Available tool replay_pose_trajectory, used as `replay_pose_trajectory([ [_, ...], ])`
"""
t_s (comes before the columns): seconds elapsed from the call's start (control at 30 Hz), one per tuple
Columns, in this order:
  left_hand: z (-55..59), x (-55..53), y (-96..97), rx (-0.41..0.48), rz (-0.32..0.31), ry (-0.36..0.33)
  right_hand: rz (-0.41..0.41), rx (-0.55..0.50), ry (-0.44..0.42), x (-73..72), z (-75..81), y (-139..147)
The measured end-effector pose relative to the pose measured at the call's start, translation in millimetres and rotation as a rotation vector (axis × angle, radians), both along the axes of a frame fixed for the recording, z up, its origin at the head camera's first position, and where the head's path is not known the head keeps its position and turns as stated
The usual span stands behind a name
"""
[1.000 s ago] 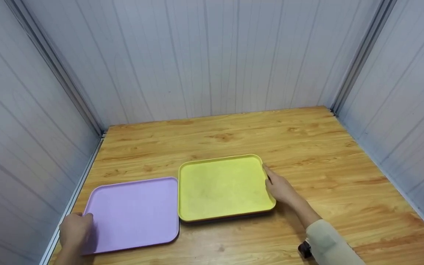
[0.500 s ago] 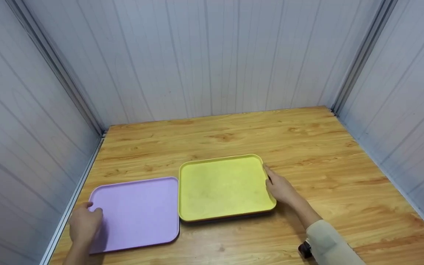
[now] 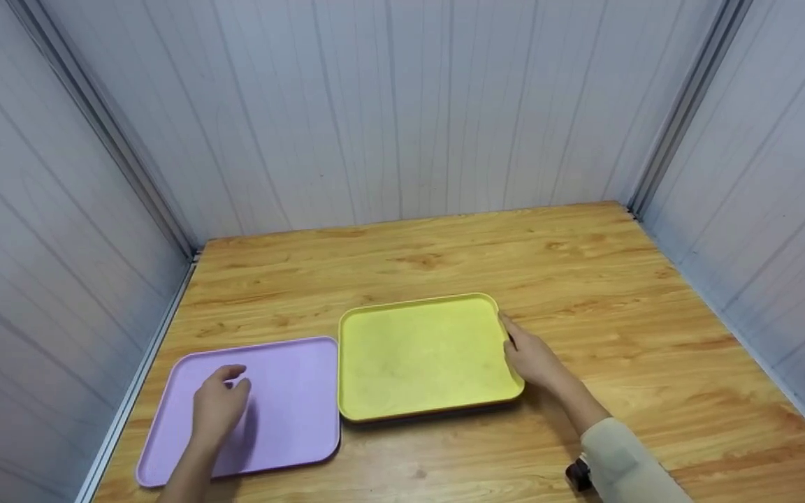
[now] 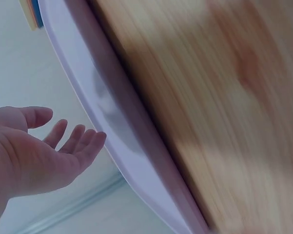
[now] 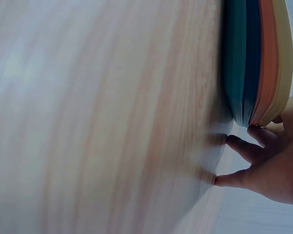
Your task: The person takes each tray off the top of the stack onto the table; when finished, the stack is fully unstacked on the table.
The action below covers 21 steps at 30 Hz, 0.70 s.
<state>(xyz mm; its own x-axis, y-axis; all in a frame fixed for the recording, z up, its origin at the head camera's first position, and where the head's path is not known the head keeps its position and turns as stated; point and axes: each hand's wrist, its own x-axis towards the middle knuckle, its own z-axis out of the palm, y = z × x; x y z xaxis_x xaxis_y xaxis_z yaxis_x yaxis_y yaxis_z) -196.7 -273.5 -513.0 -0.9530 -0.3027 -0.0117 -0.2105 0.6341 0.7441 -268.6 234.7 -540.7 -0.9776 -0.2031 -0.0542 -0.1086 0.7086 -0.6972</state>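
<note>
A purple tray [image 3: 291, 405] lies flat on the wooden table at the left. My left hand [image 3: 219, 412] is above it with loosely bent fingers and nothing in them; the left wrist view shows the fingers [image 4: 90, 148] apart from each other near the tray's rim. Just right of it, a yellow tray [image 3: 423, 360] tops a stack, over an orange tray [image 5: 269, 58], a dark blue tray [image 5: 253, 58] and a teal tray [image 5: 235, 63]. My right hand [image 3: 532, 355] rests at the stack's right edge. Its fairly straight fingers [image 5: 236, 179] touch the tabletop and stack side; the thumb is partly hidden.
White panel walls [image 3: 388, 112] enclose the wooden table [image 3: 654, 335] at the back and both sides. Bare tabletop shows behind the trays and to the right of the stack. A small dark object [image 3: 578, 475] is by the right sleeve [image 3: 629, 457].
My left hand has left the purple tray's left edge and moved right, over the tray's surface. The right hand and both the purple tray and the stack stay in place.
</note>
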Motion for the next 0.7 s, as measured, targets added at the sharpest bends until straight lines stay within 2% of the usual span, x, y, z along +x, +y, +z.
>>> replay_pose_trajectory([
  [0.17, -6.2, -7.7, 24.8, 0.021, -0.046, 0.037, -0.007, 0.008, 0.004, 0.0, -0.7, -2.2],
  [0.43, -11.9, -18.2, 61.8, 0.051, -0.077, 0.028, -0.013, 0.019, 0.016, -1.4, -0.3, -2.4],
  [0.7, -20.1, -26.6, 91.8, 0.073, -0.136, 0.065, -0.009, 0.025, 0.026, -1.1, -1.1, -0.8],
])
